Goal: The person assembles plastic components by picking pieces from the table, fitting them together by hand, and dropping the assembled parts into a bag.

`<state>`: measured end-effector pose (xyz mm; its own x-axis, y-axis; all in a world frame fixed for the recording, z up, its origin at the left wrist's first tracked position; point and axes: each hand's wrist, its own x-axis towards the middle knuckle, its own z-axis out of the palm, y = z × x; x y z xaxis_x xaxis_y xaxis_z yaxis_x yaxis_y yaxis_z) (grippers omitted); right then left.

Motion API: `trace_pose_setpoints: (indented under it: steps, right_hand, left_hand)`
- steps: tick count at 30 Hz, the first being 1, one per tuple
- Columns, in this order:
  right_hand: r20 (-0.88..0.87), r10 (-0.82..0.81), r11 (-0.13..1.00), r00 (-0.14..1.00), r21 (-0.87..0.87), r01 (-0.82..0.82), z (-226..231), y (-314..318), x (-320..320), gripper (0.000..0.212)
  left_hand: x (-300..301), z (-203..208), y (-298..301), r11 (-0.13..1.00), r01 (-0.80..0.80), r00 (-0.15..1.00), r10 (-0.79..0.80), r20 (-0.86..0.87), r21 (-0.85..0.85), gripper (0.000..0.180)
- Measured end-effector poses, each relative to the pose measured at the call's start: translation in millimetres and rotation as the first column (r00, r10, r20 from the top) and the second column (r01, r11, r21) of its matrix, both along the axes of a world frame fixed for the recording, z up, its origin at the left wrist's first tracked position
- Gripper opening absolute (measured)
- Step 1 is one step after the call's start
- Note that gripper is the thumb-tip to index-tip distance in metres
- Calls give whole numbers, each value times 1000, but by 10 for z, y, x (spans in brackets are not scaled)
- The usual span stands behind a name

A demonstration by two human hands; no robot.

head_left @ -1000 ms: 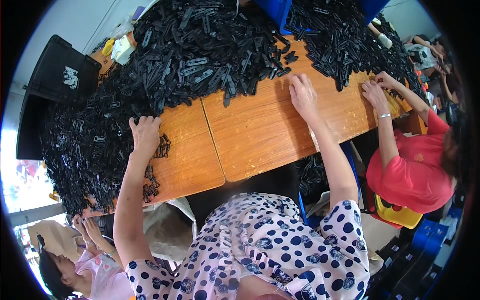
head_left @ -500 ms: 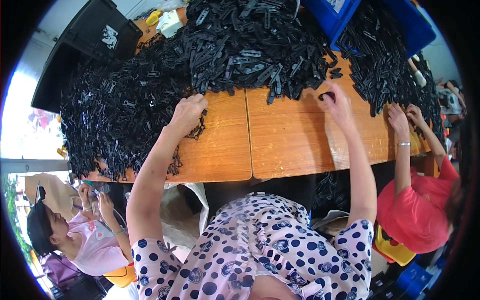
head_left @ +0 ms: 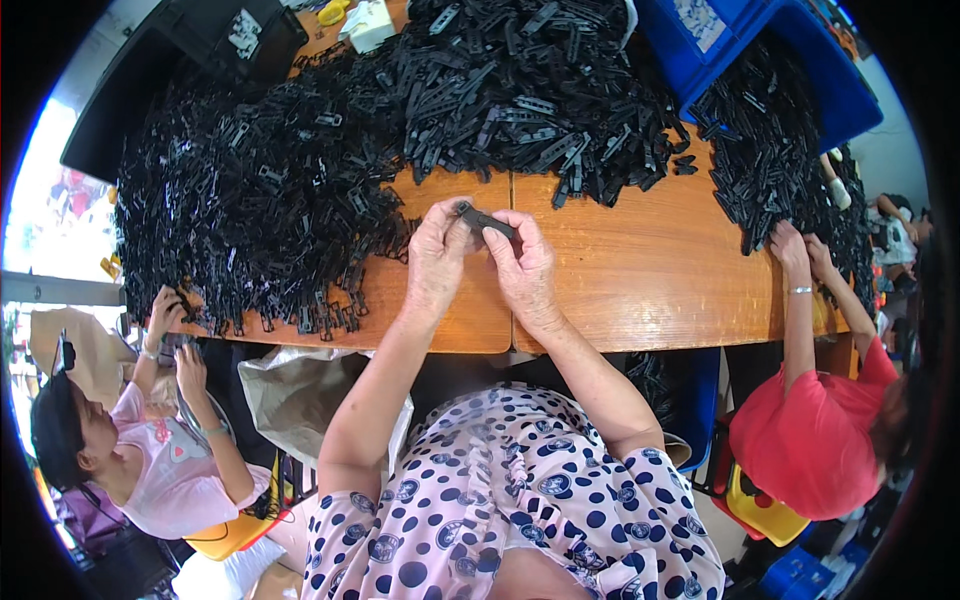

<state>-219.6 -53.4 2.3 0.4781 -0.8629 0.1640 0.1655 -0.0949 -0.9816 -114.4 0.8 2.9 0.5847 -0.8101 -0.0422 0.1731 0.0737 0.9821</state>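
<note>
Black plastic, a small flat strip of it, is pinched between both hands over the bare middle of the wooden worktop [head_left: 620, 280], a little way in from its near edge. This black plastic piece [head_left: 486, 219] lies slanted, its far end in the left hand [head_left: 437, 262] and its near end in the right hand [head_left: 524, 272]. Each grip is narrow, thumb and fingertips closed on the piece, and the two hands all but touch.

Just beyond the hands a large heap of black plastic parts [head_left: 420, 120] covers the far half of the worktop and spills along its left edge. A second heap [head_left: 770, 170] lies toward the right edge, partly under a blue crate [head_left: 800, 70] at the far right corner. A black crate [head_left: 190, 60] sits at the far left corner.

At the right edge a person in a red top [head_left: 810, 440] has both hands in the second heap. At the left edge a person in a pink top [head_left: 170, 470] reaches up to the parts there. A pale plastic bag [head_left: 300, 400] hangs below the near edge
</note>
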Motion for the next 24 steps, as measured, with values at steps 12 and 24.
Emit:
trace_pose_setpoints:
  steps: [12, 24]
  right_hand:
    - [-206, 83, 938, 975, -315, -146, -67, 282, 57, 18]
    - [-159, 625, 779, 764, 194, -597, -256, 532, 176, 27]
  left_hand:
    - [-135, -40, 400, 977, -160, 977, 137, -162, -138, 24]
    - [39, 31, 1183, 972, -221, 961, 203, -188, -82, 22]
